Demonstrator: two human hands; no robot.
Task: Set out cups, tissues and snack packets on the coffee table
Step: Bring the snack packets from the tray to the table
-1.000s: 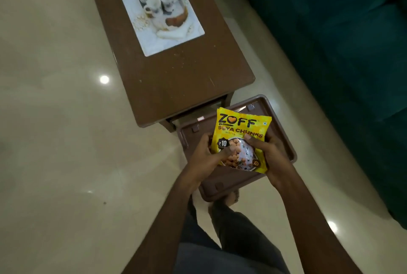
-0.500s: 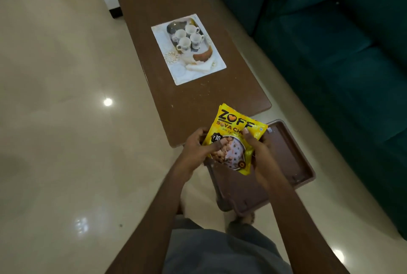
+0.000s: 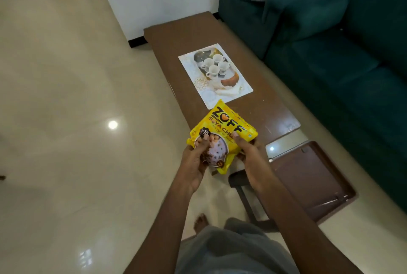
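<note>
The person is holding the yellow snack packet (image 3: 222, 135) over the near end of the table (image 3: 259, 106), left hand (image 3: 196, 159) and right hand (image 3: 248, 154) each clamping a lower side. To do this well, I'd be lowering it flat, just near of the placemat (image 3: 214, 73). Both arms are reaching forward, thumbs resting on top.

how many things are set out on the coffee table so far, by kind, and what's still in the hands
white cups: 4 (others at)
placemat: 1
brown holder with tissues: 1
yellow soya chunks packet: 1, not on the coffee table yet; left hand and right hand both have a grip on it
total: 7
</note>
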